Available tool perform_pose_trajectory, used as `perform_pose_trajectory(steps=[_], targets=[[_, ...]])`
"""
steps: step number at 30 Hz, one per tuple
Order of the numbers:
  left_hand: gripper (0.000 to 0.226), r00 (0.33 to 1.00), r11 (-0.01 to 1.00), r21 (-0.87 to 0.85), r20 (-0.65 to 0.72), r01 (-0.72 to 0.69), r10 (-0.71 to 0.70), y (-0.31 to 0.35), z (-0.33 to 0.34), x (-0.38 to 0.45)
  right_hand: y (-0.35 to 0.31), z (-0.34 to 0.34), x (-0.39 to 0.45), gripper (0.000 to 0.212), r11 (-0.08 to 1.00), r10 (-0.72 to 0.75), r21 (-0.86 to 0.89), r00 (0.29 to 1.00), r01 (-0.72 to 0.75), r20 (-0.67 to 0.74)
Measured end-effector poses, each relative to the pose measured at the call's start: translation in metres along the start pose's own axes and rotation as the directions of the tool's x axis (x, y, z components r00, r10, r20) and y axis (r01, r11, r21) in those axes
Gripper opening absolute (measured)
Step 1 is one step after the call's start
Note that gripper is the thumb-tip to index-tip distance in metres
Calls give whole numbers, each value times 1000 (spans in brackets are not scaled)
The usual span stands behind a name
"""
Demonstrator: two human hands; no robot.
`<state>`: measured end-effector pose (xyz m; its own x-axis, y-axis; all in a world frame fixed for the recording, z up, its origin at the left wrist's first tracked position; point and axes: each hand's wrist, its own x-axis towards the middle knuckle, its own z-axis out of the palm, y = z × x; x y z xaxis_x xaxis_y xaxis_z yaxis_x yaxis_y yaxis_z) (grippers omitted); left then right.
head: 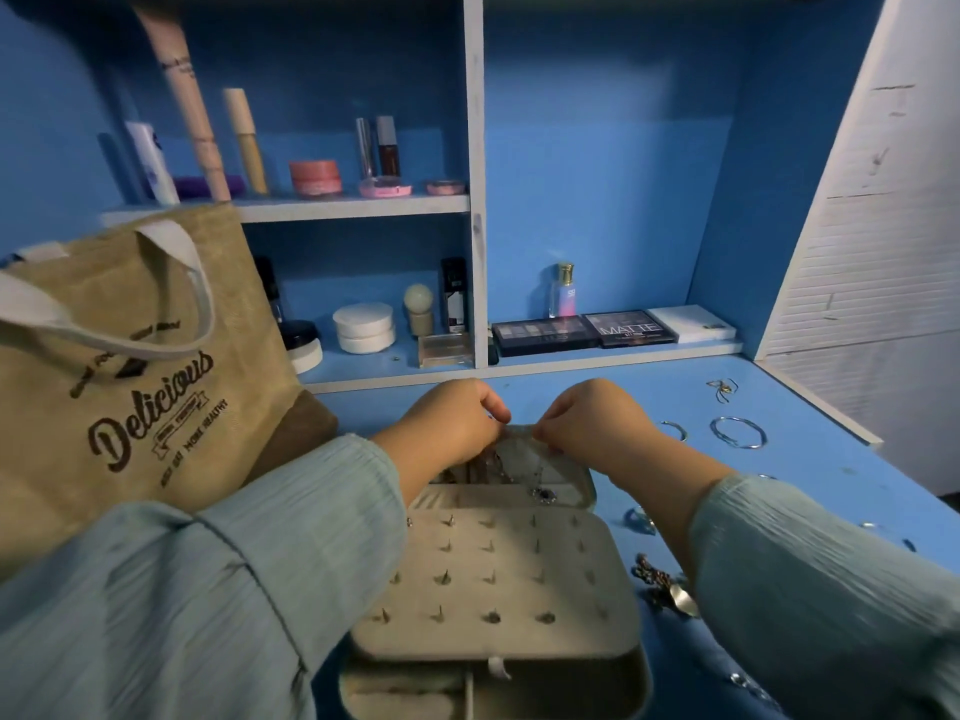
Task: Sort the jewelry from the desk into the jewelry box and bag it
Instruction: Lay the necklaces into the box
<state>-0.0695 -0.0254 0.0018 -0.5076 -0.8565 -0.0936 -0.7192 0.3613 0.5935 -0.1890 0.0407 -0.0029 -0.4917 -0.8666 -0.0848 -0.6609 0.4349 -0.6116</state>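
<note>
An open beige jewelry box lies on the blue desk in front of me, its earring panel studded with several pins. Both hands meet at the top edge of the box's raised lid. My left hand and my right hand pinch that edge, where necklaces hang with a dark pendant. A tan burlap bag printed "Delicious" stands at the left. Loose bangles, a small ring, earrings and a chain piece lie on the desk at the right.
Shelves behind hold cosmetics: tubes, jars, a perfume bottle and eyeshadow palettes. A white slatted panel bounds the right side. The desk's right edge runs diagonally.
</note>
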Motion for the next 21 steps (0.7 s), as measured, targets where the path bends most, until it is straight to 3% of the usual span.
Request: perform_pose_trajectory(steps=[4,21], targets=[[20,1000,995,96,-26,11,-9,4,6,4,5,9,14,23,993,15,-119,999,-20,-41],[28,997,976,205,-34,72,-67,6,11,13,1,18,38,6,960,130,-252,991,-119,29]])
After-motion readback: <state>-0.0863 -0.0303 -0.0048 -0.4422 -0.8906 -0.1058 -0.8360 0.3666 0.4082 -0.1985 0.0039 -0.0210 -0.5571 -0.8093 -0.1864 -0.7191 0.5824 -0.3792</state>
